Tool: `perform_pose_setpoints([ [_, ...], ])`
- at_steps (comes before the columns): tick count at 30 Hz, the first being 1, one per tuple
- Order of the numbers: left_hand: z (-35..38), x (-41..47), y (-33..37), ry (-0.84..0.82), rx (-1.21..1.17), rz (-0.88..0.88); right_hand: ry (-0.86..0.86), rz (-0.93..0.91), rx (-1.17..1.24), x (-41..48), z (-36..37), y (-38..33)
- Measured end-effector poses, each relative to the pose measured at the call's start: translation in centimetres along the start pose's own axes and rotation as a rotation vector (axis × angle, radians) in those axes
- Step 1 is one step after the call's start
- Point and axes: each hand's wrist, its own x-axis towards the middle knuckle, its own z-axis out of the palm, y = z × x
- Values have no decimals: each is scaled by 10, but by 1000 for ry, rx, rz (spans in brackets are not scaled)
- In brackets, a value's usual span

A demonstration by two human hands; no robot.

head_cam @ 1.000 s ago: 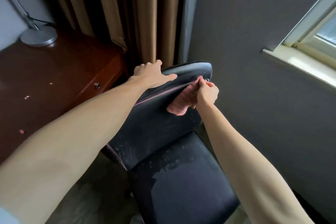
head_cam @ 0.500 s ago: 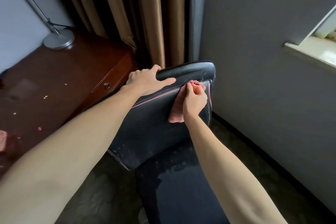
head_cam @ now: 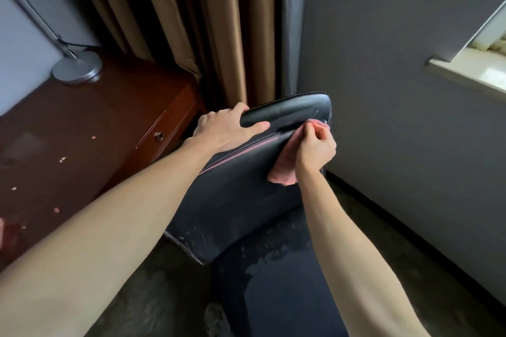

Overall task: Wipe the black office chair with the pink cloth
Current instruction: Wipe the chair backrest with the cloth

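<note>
the black leather office chair (head_cam: 246,200) stands between a dark wooden surface (head_cam: 82,131) and a grey wall (head_cam: 397,90), its backrest top gripped by the left hand (head_cam: 224,126), while the right hand (head_cam: 315,149) clamps the crumpled pink cloth (head_cam: 284,169) against the backrest's upper right corner.

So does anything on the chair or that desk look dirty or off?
Yes. The chair seat carries a pale blotchy patch, and whitish smears mark the backrest's lower edge. Small pinkish crumbs are scattered over the wooden desk. What they are, I cannot tell.
</note>
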Motion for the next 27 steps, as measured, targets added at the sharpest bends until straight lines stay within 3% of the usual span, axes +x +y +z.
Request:
perform_pose_setpoints([
  [5, 4, 4, 7, 7, 28, 0, 51, 48, -62, 19, -8, -5],
  [14, 2, 9, 5, 28, 47, -1, -200, -127, -161, -29, 7, 8],
  [18, 1, 8, 5, 22, 37, 21, -129, -172, -160, -7, -1, 6],
  [21, 2, 9, 6, 20, 43, 20, -6, -77, -156, 17, -6, 5],
  [27, 1, 14, 12, 19, 43, -19, 0, -77, -197, 18, 1, 7],
])
